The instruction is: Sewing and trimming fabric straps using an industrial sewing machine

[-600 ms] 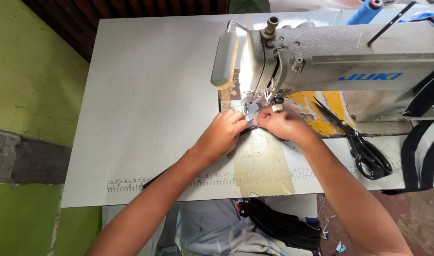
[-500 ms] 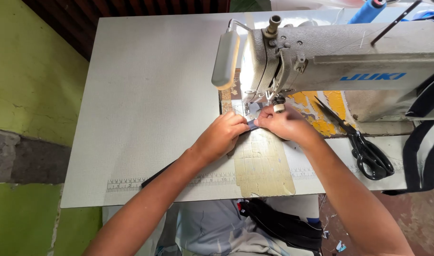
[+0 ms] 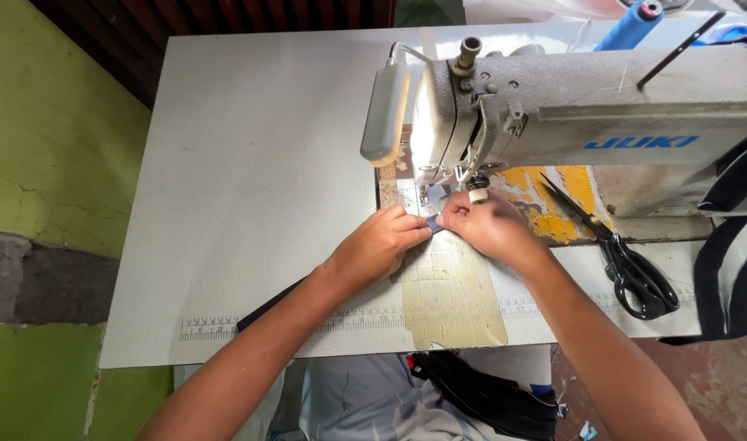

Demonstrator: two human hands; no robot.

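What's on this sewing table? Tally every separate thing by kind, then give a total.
Sewing machine: 1
Machine lamp: 1
Black scissors: 1
Blue thread cone: 1
Small grey fabric piece, pinched between left hand and right hand: 1
Black strap: 1
Total: 6

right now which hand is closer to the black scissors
Right. The right hand lies just left of the black scissors, by the needle area. The left hand is farther left, beyond the right hand, pinching the same small grey piece.
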